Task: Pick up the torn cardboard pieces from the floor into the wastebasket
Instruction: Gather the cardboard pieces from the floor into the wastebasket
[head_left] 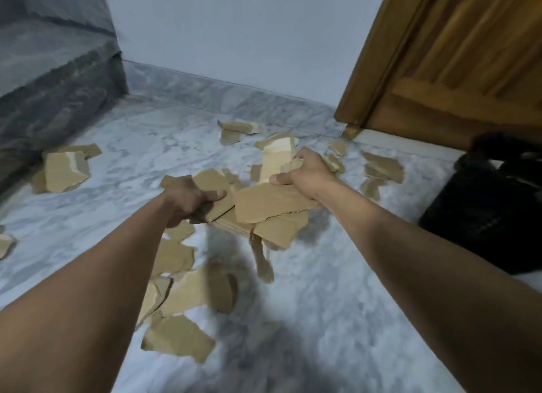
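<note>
Left hand (187,200) & right hand (305,172) grip a cardboard bundle (264,208) above marble floor (322,319); loose scraps (179,338) around, black wastebasket (492,216) at right.

Bare floor (337,290) lies between held cardboard (264,205) and wastebasket (487,216).

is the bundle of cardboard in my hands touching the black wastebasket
Apart. The head view shows the cardboard bundle, gripped by the left hand and right hand, separated from the wastebasket by bare floor.
</note>
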Available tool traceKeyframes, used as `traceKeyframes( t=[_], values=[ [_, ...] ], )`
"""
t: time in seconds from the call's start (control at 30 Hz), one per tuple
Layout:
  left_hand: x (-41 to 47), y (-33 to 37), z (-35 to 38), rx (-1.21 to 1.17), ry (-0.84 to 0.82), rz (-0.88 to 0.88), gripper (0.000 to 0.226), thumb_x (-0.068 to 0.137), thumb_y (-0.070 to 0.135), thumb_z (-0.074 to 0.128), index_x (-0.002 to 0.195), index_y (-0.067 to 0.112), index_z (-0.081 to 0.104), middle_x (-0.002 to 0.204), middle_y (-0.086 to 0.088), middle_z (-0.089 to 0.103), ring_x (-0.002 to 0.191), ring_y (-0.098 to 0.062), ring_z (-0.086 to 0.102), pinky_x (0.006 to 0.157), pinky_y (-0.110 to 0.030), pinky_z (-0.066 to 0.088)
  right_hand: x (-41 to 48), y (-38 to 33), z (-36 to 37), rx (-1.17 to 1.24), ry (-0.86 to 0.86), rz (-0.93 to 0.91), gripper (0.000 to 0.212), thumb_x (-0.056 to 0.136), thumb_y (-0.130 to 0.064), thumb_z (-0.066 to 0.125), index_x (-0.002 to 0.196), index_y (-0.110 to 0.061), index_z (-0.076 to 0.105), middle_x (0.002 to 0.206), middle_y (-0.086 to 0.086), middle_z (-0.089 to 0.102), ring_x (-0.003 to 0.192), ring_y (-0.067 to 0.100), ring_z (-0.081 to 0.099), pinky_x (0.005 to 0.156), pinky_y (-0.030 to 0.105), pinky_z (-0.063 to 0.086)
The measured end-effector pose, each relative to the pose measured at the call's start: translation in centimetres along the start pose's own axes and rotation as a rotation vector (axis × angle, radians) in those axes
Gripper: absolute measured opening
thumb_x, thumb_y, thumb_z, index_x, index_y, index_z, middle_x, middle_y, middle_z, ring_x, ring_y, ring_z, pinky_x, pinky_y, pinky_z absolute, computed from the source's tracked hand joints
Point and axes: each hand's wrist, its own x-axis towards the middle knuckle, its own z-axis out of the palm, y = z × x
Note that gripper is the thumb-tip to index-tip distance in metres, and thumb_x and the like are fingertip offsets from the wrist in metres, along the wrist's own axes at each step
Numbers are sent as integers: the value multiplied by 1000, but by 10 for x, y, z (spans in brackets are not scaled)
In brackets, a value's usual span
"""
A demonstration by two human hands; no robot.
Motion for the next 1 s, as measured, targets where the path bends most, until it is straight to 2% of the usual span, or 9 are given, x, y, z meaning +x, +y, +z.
traceKeyframes(
  t=[0.1, 0.2, 0.3, 0.43, 0.53, 0.63, 0.77, 0.87, 1.0],
  values=[
    [-3, 59, 45, -5, -23, 126, 28, 82, 16, 82, 78, -2, 61, 64, -16, 56, 56, -28, 57, 51, -37, 51, -5, -4, -88, -50, 98, -34, 66, 74, -27, 90, 127, -18, 50, 111, -5, 58, 104, 18, 53, 82, 29, 42],
    [-5, 126, 106, -5, -9, 237, 28, 85, 15, 79, 75, 2, 57, 61, -12, 55, 39, -19, 56, 41, -27, 47, -14, 0, -183, -83, 228, -36, 64, 73, -25, 90, 124, -14, 53, 115, -1, 59, 106, 20, 56, 81, 31, 45],
    [-10, 190, 177, -38, -80, 297, 26, 89, 15, 75, 80, -1, 57, 71, -16, 55, 41, -18, 56, 50, -31, 51, -24, 20, -271, -71, 380, 24, 70, 72, -24, 91, 130, -14, 53, 119, 4, 63, 106, 24, 61, 90, 39, 53],
    [-18, 267, 285, -139, -126, 349, 22, 91, 5, 68, 109, -1, 55, 104, -24, 62, 84, -34, 66, 68, -48, 59, -42, 70, -377, 42, 661, 108, 77, 73, -23, 90, 139, -13, 50, 130, 8, 62, 117, 28, 61, 98, 42, 52],
    [-36, 309, 364, -196, -212, 381, 23, 95, -4, 52, 117, 5, 52, 111, -18, 59, 104, -34, 62, 73, -51, 60, -62, 117, -439, 51, 837, 173, 74, 81, -26, 84, 142, -12, 45, 139, 10, 57, 128, 30, 54, 100, 40, 46],
    [-48, 335, 426, -91, -283, 388, 39, 97, 2, 46, 135, 2, 44, 120, -19, 58, 105, -34, 63, 80, -51, 61, -74, 159, -473, 39, 876, 283, 67, 88, -27, 78, 143, -11, 43, 142, 11, 54, 130, 32, 53, 101, 39, 45],
    [-50, 347, 470, 88, -302, 376, 20, 94, 16, 57, 112, 7, 59, 114, -13, 66, 103, -31, 66, 89, -47, 59, -84, 179, -486, 18, 705, 434, 53, 96, -22, 62, 143, -5, 45, 138, 16, 55, 121, 35, 57, 96, 44, 50],
    [-46, 341, 474, 128, -239, 382, 13, 103, 18, 48, 98, 12, 59, 101, -4, 61, 104, -25, 60, 93, -43, 55, -84, 174, -486, -41, 677, 377, 26, 96, -14, 53, 119, -3, 57, 124, 17, 62, 98, 33, 59, 80, 37, 50],
    [-24, 306, 431, 181, -25, 423, 22, 100, 19, 51, 119, 12, 56, 114, -11, 61, 106, -31, 62, 82, -44, 59, -64, 147, -458, -126, 735, 213, 29, 96, -13, 52, 123, -6, 61, 119, 10, 63, 112, 31, 61, 81, 33, 46]
  ],
)
